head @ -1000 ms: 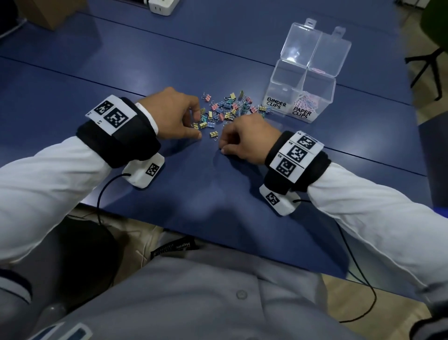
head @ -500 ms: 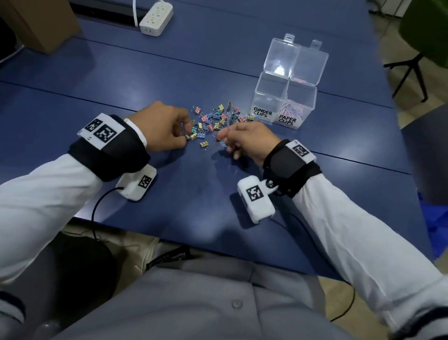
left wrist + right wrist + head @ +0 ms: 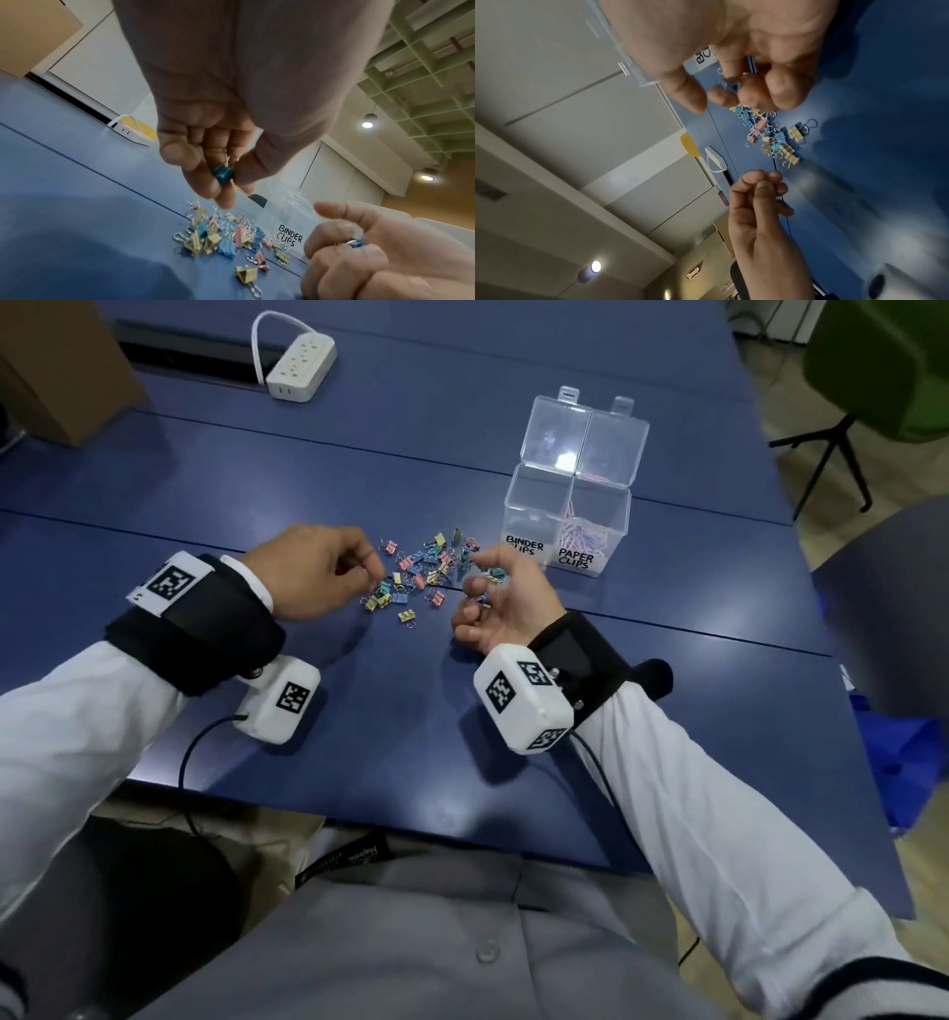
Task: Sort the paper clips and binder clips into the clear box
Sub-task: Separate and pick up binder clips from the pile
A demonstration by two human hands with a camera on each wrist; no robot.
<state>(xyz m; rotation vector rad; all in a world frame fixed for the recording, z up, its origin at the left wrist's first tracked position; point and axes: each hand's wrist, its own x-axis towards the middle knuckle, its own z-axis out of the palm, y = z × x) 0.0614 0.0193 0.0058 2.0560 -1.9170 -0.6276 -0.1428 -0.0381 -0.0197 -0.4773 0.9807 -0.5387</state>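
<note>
Blue tabletop (image 3: 513, 711), binder clips (image 3: 421, 572) heaped mid-table, clear box (image 3: 565, 526) far right, my left hand (image 3: 313, 580) pinching a teal clip (image 3: 222, 174), my right hand (image 3: 500, 603) palm-up, fingers curled around several clips.

The counter (image 3: 411, 428) is seen from above and forward-down in the head view. From close beneath each wrist, the wrist views are aimed along the fingers. The binder clips (image 3: 421, 572) (image 3: 218, 237) (image 3: 770, 134) are shared by all three views.
</note>
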